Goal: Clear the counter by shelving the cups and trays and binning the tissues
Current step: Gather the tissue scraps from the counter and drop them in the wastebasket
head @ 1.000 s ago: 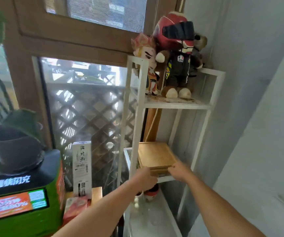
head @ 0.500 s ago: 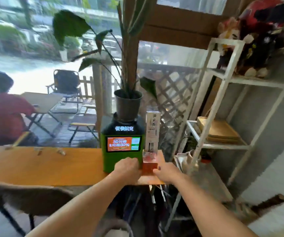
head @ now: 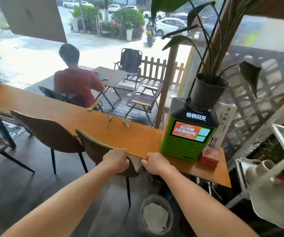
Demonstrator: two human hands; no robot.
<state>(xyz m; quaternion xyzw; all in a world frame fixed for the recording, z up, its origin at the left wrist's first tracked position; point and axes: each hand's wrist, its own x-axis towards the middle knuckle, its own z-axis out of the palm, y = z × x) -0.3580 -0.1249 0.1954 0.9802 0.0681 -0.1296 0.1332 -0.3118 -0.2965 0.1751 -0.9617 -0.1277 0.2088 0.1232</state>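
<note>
The left hand (head: 116, 160) rests curled and empty over the back of a brown chair (head: 103, 151) at the near edge of the desk (head: 52, 110); the right hand (head: 155, 163), at its three o'clock, hangs loosely half-closed on that same edge, holding nothing. Three crumpled tissues (head: 109, 118) lie well apart from both hands, toward eleven o'clock along the far side of the desk. They look light, soft and easily crushed, so a gentle fingertip pinch on top of each should lift them. A lined bin (head: 155, 214) stands on the floor at six o'clock.
</note>
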